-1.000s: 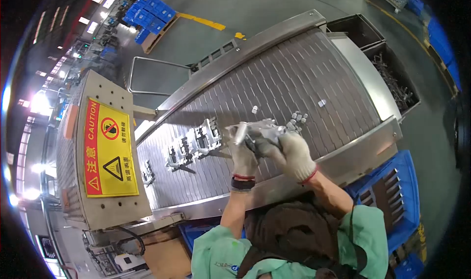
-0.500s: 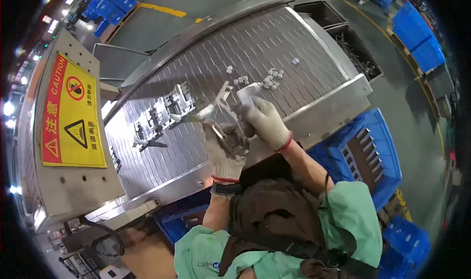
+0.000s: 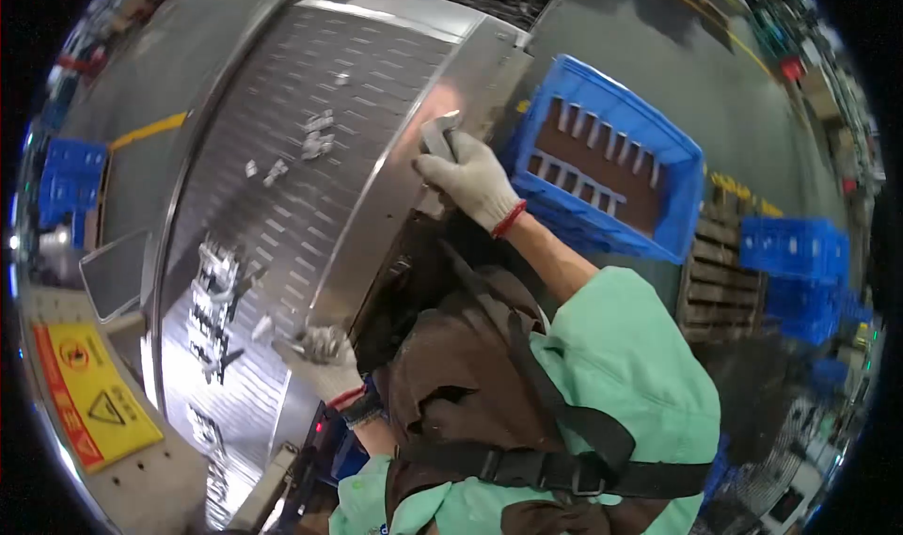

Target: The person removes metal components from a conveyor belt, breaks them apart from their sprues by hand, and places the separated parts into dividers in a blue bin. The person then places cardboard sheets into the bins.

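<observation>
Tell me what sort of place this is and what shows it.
Probably a factory floor: a slatted metal conveyor carries metal parts, a red-and-yellow warning sign stands beside it, and a blue crate holds metal pieces in rows.

Metal piece (image 3: 436,137) in gloved right grip (image 3: 477,181)

Between seven and eight o'clock, the left hand (image 3: 331,370) and what seems a metal part (image 3: 325,343) in it are blurred. At twelve, the right hand (image 3: 477,182) covers one end of a metal piece (image 3: 438,135); beyond, the top edge cuts off a dark bin (image 3: 545,14). The warning sign (image 3: 99,394) at eight bears lettering (image 3: 69,399) too small to read.
</observation>
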The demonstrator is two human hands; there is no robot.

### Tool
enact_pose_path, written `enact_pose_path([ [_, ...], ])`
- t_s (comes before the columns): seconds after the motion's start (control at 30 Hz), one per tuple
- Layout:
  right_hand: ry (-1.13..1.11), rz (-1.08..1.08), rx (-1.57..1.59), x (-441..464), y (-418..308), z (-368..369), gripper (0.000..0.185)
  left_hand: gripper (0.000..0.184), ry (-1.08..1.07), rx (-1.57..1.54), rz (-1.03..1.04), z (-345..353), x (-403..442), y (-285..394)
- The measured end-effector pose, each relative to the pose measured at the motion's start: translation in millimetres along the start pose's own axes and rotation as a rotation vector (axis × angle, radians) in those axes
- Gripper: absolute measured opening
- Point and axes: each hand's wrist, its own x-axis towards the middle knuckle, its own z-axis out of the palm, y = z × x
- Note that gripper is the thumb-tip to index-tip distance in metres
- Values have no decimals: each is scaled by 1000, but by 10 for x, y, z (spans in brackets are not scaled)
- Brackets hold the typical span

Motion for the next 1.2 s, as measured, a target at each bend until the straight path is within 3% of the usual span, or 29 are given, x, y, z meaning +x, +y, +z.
enact_pose_path([
  [0.13,410,-137,-148,-29,615,-1068,55,55,165,107,44,202,-177,-252],
  [0.17,458,-17,-264,-75,752,-1412,57,42,88,84,16,35,-141,-273],
  [0.27,682,318,-542,-220,1486,-2358,58,40,137,137,19,304,-252,-547],
  [0.33,707,455,-665,-360,2119,-2908,53,40,138,244,20,482,-302,-734],
  [0.4,505,713,-685,-422,2969,-3461,49,42,115,275,6,631,-315,-904],
  [0.47,428,817,-722,-598,3533,-3696,56,45,65,241,-33,781,-297,-1070],
  [0.5,385,869,-737,-663,3693,-3744,59,44,158,320,13,939,-333,-1188],
  [0.6,281,888,-782,-783,3605,-3704,61,44,321,469,99,1383,-484,-1487],
  [0.73,167,907,-809,-776,3641,-3712,59,47,325,502,125,1594,-597,-1666],
  [0.9,211,945,-799,-862,3595,-3716,56,51,337,523,95,1551,-666,-1698],
  [1.03,-30,994,-880,-809,3553,-3793,58,53,461,694,149,1729,-789,-1851],
  [1.13,-199,839,-992,-794,3190,-3900,63,54,440,928,177,1859,-952,-1947],
  [1.2,-78,703,-978,-626,2614,-3847,68,54,329,1104,213,1799,-951,-1963],
])
